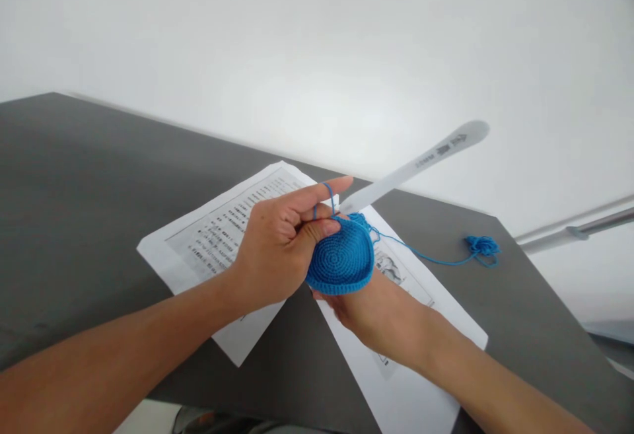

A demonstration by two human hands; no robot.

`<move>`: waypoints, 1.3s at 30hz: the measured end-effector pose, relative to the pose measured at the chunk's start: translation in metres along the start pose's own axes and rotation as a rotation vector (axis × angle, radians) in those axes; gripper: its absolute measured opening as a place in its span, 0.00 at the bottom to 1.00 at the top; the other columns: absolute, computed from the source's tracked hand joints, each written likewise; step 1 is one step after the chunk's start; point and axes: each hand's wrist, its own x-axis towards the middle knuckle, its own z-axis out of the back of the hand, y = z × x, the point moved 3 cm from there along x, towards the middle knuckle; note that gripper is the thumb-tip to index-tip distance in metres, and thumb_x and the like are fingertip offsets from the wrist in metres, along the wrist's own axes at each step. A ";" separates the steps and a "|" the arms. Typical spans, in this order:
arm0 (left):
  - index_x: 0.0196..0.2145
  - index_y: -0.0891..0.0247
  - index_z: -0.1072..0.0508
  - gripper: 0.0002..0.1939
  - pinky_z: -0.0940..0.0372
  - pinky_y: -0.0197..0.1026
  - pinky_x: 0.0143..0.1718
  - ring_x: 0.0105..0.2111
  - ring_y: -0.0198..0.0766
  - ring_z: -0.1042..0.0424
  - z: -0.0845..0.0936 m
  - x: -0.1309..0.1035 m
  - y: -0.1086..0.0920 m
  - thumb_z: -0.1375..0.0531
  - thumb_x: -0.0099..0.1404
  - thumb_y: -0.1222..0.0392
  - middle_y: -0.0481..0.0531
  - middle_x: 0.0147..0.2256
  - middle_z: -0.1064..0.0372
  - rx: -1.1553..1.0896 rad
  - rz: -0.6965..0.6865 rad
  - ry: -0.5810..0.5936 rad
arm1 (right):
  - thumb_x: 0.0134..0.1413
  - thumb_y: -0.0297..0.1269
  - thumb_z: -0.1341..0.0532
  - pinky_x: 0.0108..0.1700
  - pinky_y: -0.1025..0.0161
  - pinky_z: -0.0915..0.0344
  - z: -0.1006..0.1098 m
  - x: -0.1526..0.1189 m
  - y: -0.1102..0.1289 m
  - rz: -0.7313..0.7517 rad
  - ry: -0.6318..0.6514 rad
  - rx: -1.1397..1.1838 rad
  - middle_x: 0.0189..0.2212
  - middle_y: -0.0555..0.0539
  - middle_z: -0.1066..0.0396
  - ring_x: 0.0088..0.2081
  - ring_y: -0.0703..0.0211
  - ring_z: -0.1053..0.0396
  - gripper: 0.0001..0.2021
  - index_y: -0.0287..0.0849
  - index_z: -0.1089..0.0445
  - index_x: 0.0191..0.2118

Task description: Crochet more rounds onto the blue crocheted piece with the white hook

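Observation:
A round blue crocheted piece (pixel 339 259) is held up over the table, its spiral stitches facing me. My left hand (pixel 277 242) pinches its upper left edge between thumb and fingers, with blue yarn looped round the raised index finger. Behind and below the piece is my right hand (pixel 364 308), its fingers mostly hidden by the piece. A long pale hook handle (pixel 416 166) with dark print slants up to the right from the piece's top edge. From there a strand runs right to a small tangle of blue yarn (pixel 481 247) on the table.
Two printed sheets lie on the dark grey table (pixel 99 222): the left paper (pixel 232 216) with text, the right paper (pixel 416 381) with a picture, partly under my right arm. A white wall (pixel 247 44) stands behind the table. A metal bar (pixel 589 229) is at the right.

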 end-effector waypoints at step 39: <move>0.56 0.62 0.19 0.21 0.33 0.38 0.30 0.24 0.35 0.32 -0.013 0.000 0.015 0.36 0.65 0.65 0.45 0.25 0.25 0.098 0.129 0.054 | 0.62 0.34 0.31 0.34 0.59 0.16 0.047 -0.024 -0.028 -0.259 -0.436 0.985 0.38 0.45 0.16 0.32 0.58 0.17 0.11 0.45 0.19 0.50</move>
